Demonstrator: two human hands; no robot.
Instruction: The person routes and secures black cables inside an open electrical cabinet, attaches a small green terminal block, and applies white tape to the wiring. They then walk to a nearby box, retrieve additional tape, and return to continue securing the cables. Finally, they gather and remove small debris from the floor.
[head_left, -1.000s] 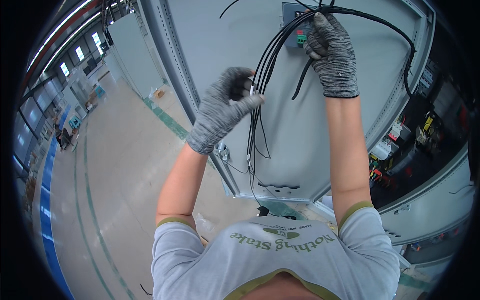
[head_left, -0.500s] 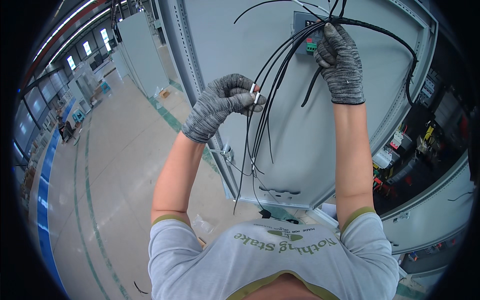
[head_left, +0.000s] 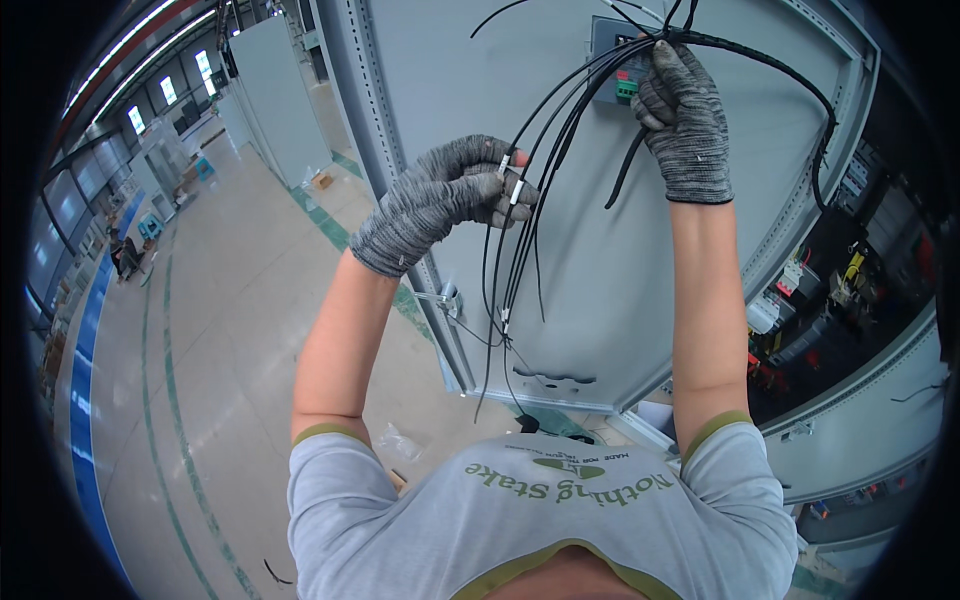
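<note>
Both of my hands wear grey knitted gloves. My left hand (head_left: pixel 450 200) pinches a thin black wire by its white marker sleeve (head_left: pixel 504 164) between thumb and forefinger. A second white sleeve (head_left: pixel 516 192) on a neighbouring wire lies against its other fingers. Higher up, my right hand (head_left: pixel 684 125) closes round the black wire bundle (head_left: pixel 745 47) where it fans out into several loose wires (head_left: pixel 570 125). These hang down in front of a grey cabinet door (head_left: pixel 610 280). Behind my right fingers is a dark device (head_left: pixel 605 62) with a green terminal block (head_left: pixel 627 90), partly covered by wires.
A perforated frame edge (head_left: pixel 362 90) runs along the door's left side. Open cabinets with wiring and breakers (head_left: pixel 790 277) stand at the right. The workshop floor (head_left: pixel 250 350) stretches left, with a distant seated person (head_left: pixel 125 255). A clear plastic bag (head_left: pixel 398 442) lies below.
My left hand has shifted slightly left and up, drawing its sleeved wire away from the neighbouring one. My right hand keeps its grip on the bundle, almost unmoved.
</note>
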